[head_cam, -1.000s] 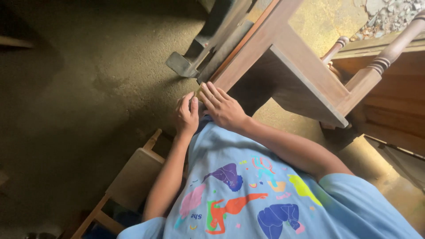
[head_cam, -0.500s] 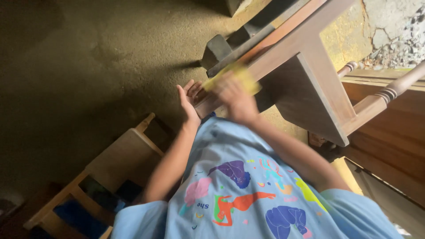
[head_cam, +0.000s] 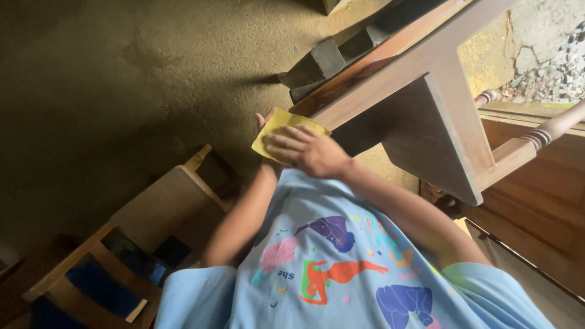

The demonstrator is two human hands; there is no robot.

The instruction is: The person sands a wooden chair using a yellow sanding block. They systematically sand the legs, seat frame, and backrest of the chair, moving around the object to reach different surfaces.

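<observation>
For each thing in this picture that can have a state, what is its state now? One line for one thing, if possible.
yellow sheet: bent, pressed flat against the frame's end
right hand: fingers spread, pressing on the sheet
left hand: mostly hidden behind the sheet, fingertips showing above it
wooden furniture frame: lying tilted on the ground
small wooden stool: upright, nothing on its seat

1. Light came from the upper right; gravel [head_cam: 551, 67] was bright, nearly washed out.
2. Floor [head_cam: 122, 79] at left was dim with deep shadow.
3. Right hand [head_cam: 308, 152] was sharp enough, slight softness at the fingers.
4. Wide-angle stretch showed at the edges.
</observation>
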